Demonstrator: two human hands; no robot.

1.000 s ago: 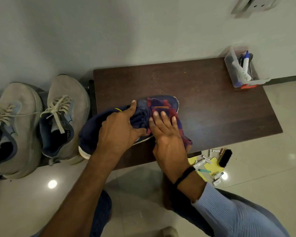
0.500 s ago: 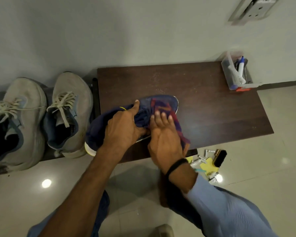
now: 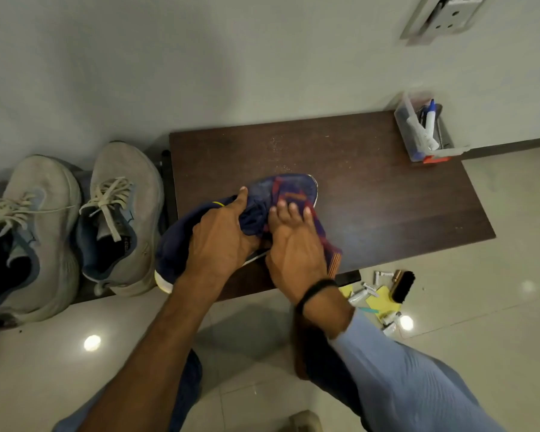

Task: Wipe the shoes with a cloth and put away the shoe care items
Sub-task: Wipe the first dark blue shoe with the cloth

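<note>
Left hand [image 3: 219, 241] grips shoe [image 3: 176, 244] (right hand [image 3: 293, 247] presses cloth [image 3: 296, 187]).

In front of me stands a dark brown wooden table [image 3: 371, 182], its far edge against the pale grey wall [image 3: 200, 57]. On its far right corner sits a clear plastic container [image 3: 407, 115], with a blue-capped white marker [image 3: 430, 121] and other pens inside. High on the wall at the right is a socket plate [image 3: 446, 14]. Below lies a glossy light tiled floor [image 3: 496, 353], with a bright light reflection [image 3: 92, 342] to my left. A dark skirting strip [image 3: 512, 144] runs along the wall's foot at right.
</note>
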